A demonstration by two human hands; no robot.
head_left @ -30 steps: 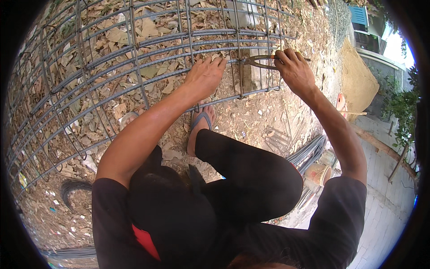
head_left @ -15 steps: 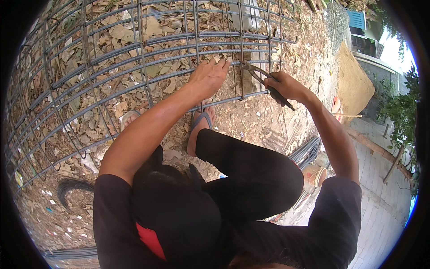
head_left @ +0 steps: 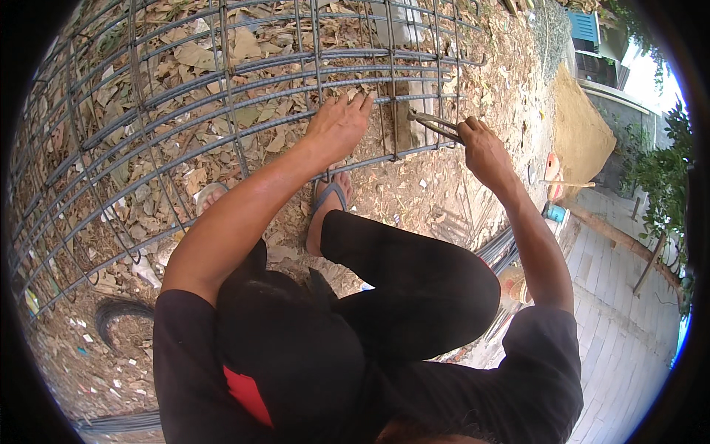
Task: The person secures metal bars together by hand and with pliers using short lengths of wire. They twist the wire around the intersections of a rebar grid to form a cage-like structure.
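Note:
A cage of steel rebar (head_left: 270,123) spreads across the upper left, its long ribbed bars crossed by thinner stirrups. My left hand (head_left: 340,127) rests on one of the long bars near the cage's right end, fingers curled over it and partly hidden. To its right, my right hand (head_left: 486,152) grips the handles of dark metal pincers (head_left: 438,124). The pincers point left, their jaws just right of a stirrup and apart from my left hand. The handles stand slightly spread, and their ends are hidden in my right hand.
Dry leaves (head_left: 196,55) cover the ground beneath the cage. A pale block (head_left: 399,26) lies under its far right end. Coiled wire (head_left: 111,318) sits at lower left. Bundled rods (head_left: 503,251) and a bucket (head_left: 515,285) are beside my right knee. A sand heap (head_left: 580,129) rises at right.
My right hand and the pincers have moved right, so the jaws are clear of the stirrup crossing, and the pincers lie flatter. My left hand stays on the bar.

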